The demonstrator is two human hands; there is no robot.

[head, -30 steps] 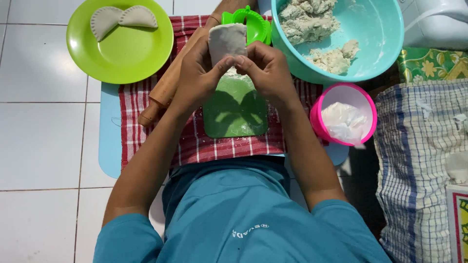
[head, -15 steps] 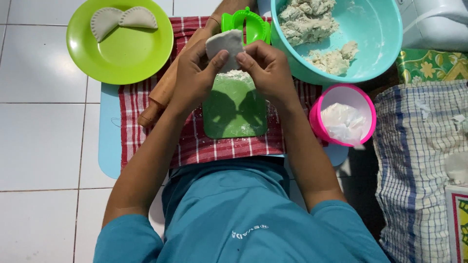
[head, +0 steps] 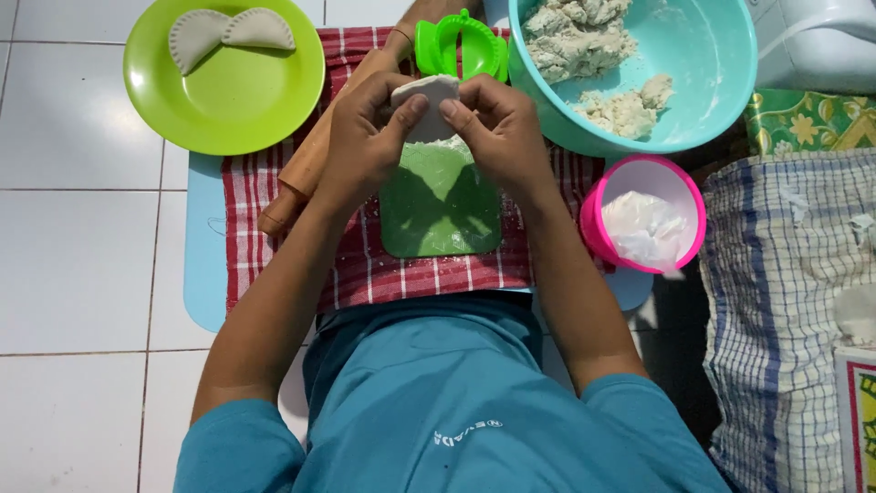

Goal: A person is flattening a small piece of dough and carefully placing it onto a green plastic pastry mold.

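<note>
Nearest the person, just beyond the teal shirt, lies the green cutting board [head: 440, 205], dusted with flour at its far end; it serves as the landmark. It rests on a red checked cloth [head: 274, 196], itself on a pale blue mat [head: 205, 265].

Above the far end of the board, the left hand [head: 365, 146] and the right hand [head: 497, 128] meet, both pinched on a small piece of flattened dough [head: 427, 105], thumbs on its near face and fingers curled behind. The dough is pale grey-white, matte and floured, roughly squarish with soft rounded corners, thin enough to bend, held up clear of the board.

To handle it well, it seems wise to keep the pinch light and even on both sides, so the sheet stretches without tearing, and to support it from behind.

Left of the board, a wooden rolling pin [head: 315, 155] lies slanted on the cloth. Right of the board stands a pink tub [head: 598, 228] holding white flour. Just beyond the board sits a green dumpling press [head: 461, 50], open. Far right of the board is a teal bowl [head: 712, 100] with lumps of dough; far left, a lime plate [head: 224, 100] bearing two folded half-moon dumplings [head: 228, 32].
</note>
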